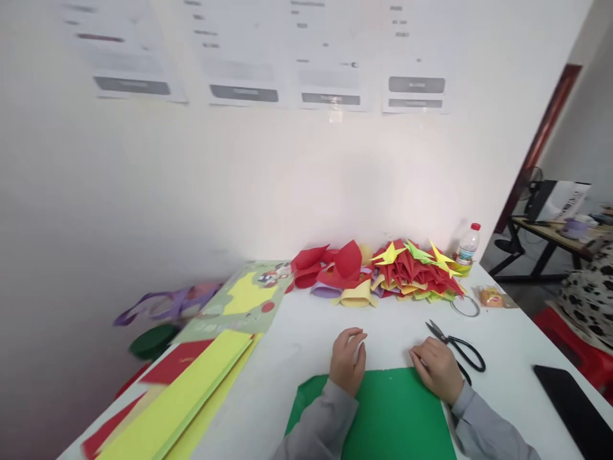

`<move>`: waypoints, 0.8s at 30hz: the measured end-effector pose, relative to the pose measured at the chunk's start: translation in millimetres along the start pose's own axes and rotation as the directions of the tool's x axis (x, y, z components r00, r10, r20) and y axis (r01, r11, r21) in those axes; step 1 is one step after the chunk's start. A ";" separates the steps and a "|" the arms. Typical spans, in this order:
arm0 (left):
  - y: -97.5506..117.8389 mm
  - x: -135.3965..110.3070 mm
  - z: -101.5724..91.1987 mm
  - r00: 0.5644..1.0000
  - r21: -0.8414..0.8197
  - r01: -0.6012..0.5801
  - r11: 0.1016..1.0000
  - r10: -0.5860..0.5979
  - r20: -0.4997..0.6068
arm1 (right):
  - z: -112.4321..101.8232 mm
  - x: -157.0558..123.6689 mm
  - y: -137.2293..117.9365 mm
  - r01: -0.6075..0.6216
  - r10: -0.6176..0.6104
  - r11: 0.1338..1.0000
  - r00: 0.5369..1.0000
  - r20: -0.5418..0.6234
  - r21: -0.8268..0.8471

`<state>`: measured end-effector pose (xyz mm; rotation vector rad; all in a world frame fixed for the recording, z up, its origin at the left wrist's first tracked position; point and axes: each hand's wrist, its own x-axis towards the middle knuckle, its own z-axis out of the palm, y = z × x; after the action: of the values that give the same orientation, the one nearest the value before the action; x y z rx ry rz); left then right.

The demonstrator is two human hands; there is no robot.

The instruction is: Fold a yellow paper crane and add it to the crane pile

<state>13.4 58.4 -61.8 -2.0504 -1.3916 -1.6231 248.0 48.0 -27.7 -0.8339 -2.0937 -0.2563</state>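
Note:
A large sheet of green paper [400, 415] lies on the white table right in front of me, its left corner turned up or folded. My left hand [348, 363] rests over its upper left part, fingers loosely curved and thumb apart, with nothing between them. At the sheet's upper right edge my right hand [438, 367] lies with its fingers curled in; nothing shows in them. Black-handled scissors [453, 342] lie just beyond and beside my right hand, partly hidden behind it.
Folded red paper pieces [352, 265] and a pile of pointed paper shapes [412, 271] sit against the wall. A bottle [468, 246], a wire ring [465, 305] and a black phone-like slab [572, 406] are on the right. Yellow paper sheets [191, 393] lie left.

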 end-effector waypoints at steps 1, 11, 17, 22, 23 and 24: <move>1.2 0.4 -0.3 1.000 0.004 0.002 1.000 -0.002 0.001 | -0.1 0.7 -0.5 0.027 -0.026 0.999 1.000 0.013 -0.023; 4.3 8.3 -10.0 1.000 -0.062 -0.021 0.998 0.019 -0.023 | -2.1 0.6 -2.0 -0.021 0.022 0.998 0.999 0.023 -0.060; 4.5 12.5 -15.8 1.000 -0.090 0.009 0.996 -0.009 -0.001 | -0.9 0.3 -2.8 -0.045 0.051 0.994 0.997 0.056 -0.102; 8.2 13.3 -16.8 1.000 -0.103 0.002 0.995 -0.001 0.006 | -1.2 0.8 -2.7 -0.032 0.037 0.995 0.998 0.056 -0.094; 10.2 14.0 -17.8 1.000 -0.099 0.003 0.995 -0.002 0.010 | -1.8 0.6 -2.9 -0.021 0.026 0.996 0.998 0.055 -0.084; 12.6 15.2 -19.3 1.000 -0.092 0.006 0.996 -0.004 0.016 | -2.5 0.2 -2.9 -0.009 0.013 0.997 0.999 0.053 -0.071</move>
<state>9.3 47.6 -36.7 -2.1158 -1.3521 -1.7067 247.6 44.7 -25.7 -0.9026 -2.1394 -0.3068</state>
